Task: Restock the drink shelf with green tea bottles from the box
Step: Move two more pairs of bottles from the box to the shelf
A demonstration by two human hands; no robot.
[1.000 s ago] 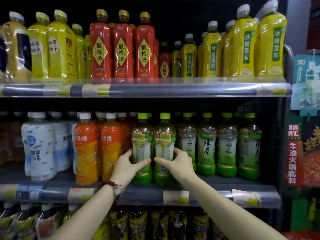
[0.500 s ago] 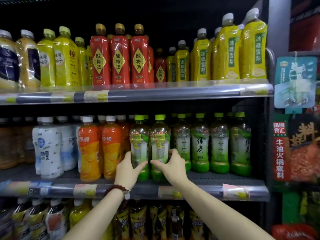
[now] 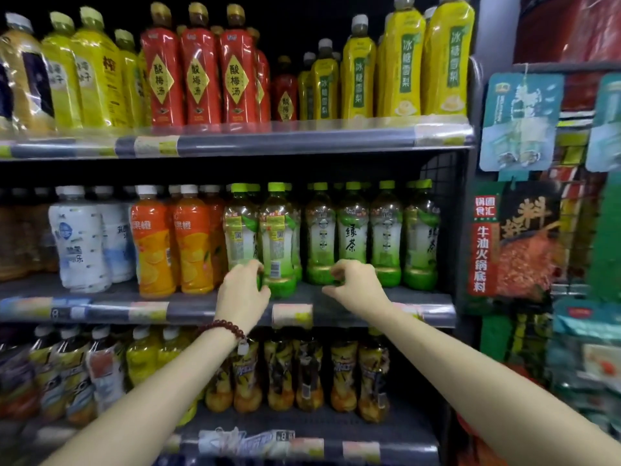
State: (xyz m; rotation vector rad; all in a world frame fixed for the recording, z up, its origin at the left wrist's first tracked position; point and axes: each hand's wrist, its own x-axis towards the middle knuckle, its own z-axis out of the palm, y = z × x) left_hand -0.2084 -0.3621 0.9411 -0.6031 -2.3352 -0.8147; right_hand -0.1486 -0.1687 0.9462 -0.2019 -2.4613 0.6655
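While both arms reach to the middle shelf [image 3: 353, 312], left hand [image 3: 242, 290] sits at the base of the front two green tea bottles [image 3: 277, 240] — fingers curled, grip on them unclear. Right hand [image 3: 358, 284] — fingers loosely curled, holding nothing, just right of them.

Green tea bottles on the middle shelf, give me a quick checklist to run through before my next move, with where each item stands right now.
1. Two front green tea bottles standing upright on the middle shelf: ok.
2. Labels facing out like the green tea row to the right: not ok, the two front ones show their back labels.
3. Left hand free: cannot tell, it covers the base of the left front bottle.
4. Right hand free: ok, fingers loosely curled, holding nothing.
5. Orange drink bottles undisturbed: ok, upright.
6. Box within reach: cannot tell, not in view.
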